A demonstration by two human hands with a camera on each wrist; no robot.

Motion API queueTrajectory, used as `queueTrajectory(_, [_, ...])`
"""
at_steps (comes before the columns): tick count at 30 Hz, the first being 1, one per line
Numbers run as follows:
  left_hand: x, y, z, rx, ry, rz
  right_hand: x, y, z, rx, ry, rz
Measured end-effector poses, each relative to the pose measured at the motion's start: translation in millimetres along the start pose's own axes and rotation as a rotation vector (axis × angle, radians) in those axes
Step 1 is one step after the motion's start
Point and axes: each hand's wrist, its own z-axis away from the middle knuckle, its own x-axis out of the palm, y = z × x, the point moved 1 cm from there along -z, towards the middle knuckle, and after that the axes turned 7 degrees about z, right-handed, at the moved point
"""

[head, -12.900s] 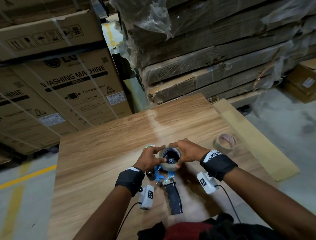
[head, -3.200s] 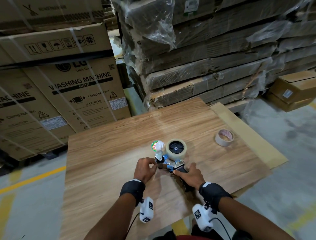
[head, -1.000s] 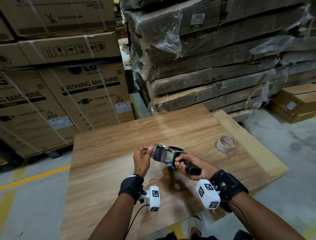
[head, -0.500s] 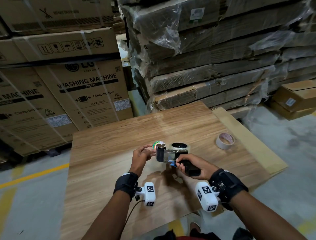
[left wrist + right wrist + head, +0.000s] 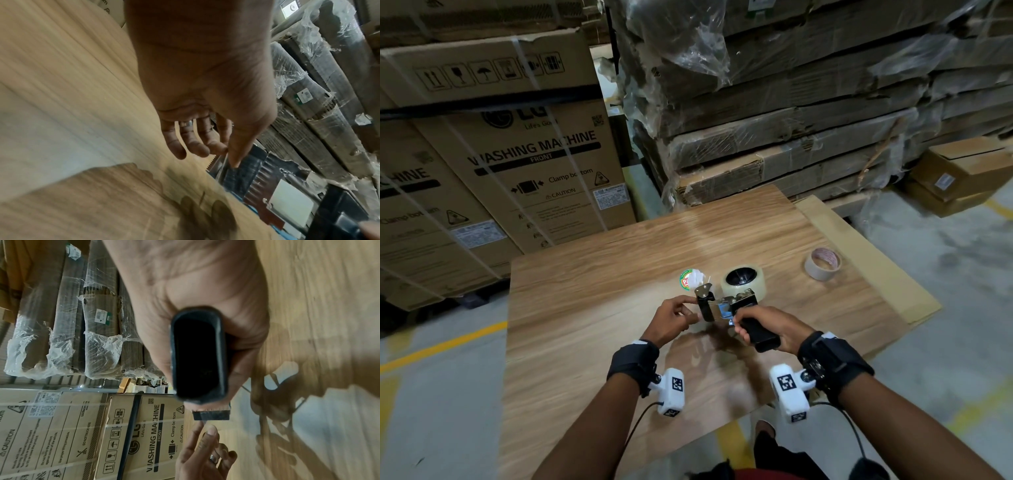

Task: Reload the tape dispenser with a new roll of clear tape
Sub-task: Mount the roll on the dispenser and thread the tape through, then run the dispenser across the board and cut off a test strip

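Note:
The tape dispenser (image 5: 726, 305) hovers just above the wooden board (image 5: 585, 308), with the new clear tape roll (image 5: 744, 281) seated on its hub, open face up. My right hand (image 5: 760, 329) grips the black handle (image 5: 197, 353). My left hand (image 5: 693, 310) pinches the black front roller (image 5: 211, 416) between forefinger and thumb, beside the toothed blade (image 5: 209, 162); the other fingers hang loose. The clear tape's free end is too faint to make out.
An empty cardboard core (image 5: 823, 263) lies at the board's right. A crumpled white scrap with a green and red label (image 5: 690, 278) sits just beyond the dispenser. Washing machine cartons (image 5: 517, 154) and wrapped flat cardboard stacks (image 5: 808, 120) stand behind. Grey floor surrounds the board.
Over the last second the dispenser has turned from tipped on its side to level, roll face up, and dropped a little. Both hands have kept their hold.

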Motion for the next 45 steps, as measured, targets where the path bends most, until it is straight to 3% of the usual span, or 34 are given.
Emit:
queueTrajectory(7, [5.3, -5.0, -2.6, 0.057, 0.038, -0.101, -2.1, -1.9, 4.5, 0.026, 0.008, 0.007])
queueTrajectory(19, [1.4, 2.7, -5.7, 0.015, 0.031, 0.165, -9.7, -13.6, 0.1, 0.055, 0.0, -0.03])
queueTrajectory(24, [-2.9, 1.4, -18.6, -0.002, -0.055, -0.021, -13.9, -17.6, -4.5, 0.053, 0.031, 0.005])
queueTrajectory(27, [2.1, 7.7, -25.3, 0.064, -0.081, -0.253, -15.8, -20.5, -10.2, 0.033, 0.07, 0.058])
queueTrajectory(31, [5.7, 9.3, -35.9, 0.195, -0.019, -0.492, -14.9, -24.6, -13.2, 0.003, 0.125, 0.138])
queueTrajectory(35, [5.9, 3.2, -47.6, 0.232, 0.095, -0.613, -9.8, -22.8, -15.3, -0.104, 0.186, 0.164])
queueTrajectory(45, [4.7, -23.0, -53.2, 0.383, 0.158, -0.766, 9.5, 18.0, -34.9, -0.237, 0.398, 0.315])
